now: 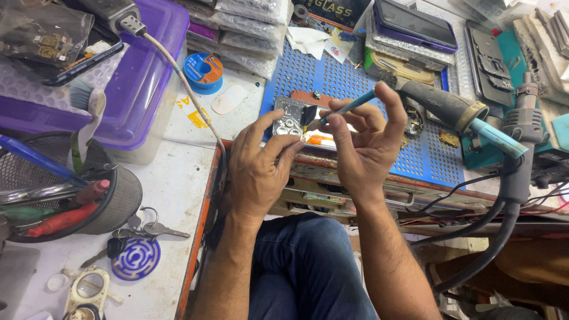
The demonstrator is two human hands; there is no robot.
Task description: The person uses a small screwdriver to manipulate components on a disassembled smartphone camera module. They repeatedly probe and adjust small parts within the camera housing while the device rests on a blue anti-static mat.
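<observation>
Left hand (256, 169): we pinch the near edge of the phone frame (291, 122) with thumb and fingers. Our grip is tight on it.

Right hand (361, 145): we hold a small brush (341, 110) between the thumb and two fingers, like a pencil. Our grip is narrow and closed on its thin blue handle.

Where the thing is: the phone frame sits in the middle of the picture, a bit above centre, over the blue mat with holes (427, 160) on the bench (172, 189).

How to do it well: we think the left hand should keep the frame steady, so it does not wobble. The right hand should use light, short strokes with just the dark tip. We should keep the bristles on the spot near the round camera holes and not press hard.

Which way the brush points: its long line runs from the upper right down to the lower left. The dark bristles are at the lower left end and touch the frame. The blue handle sticks up toward the upper right.

Which way the frame lies: we cannot tell its long line for sure, since our hands hide much of it.

Close by: a thick grey soldering tool (441, 104) lies to the right. A blue solder spool (203, 70) rests at the upper left.
</observation>
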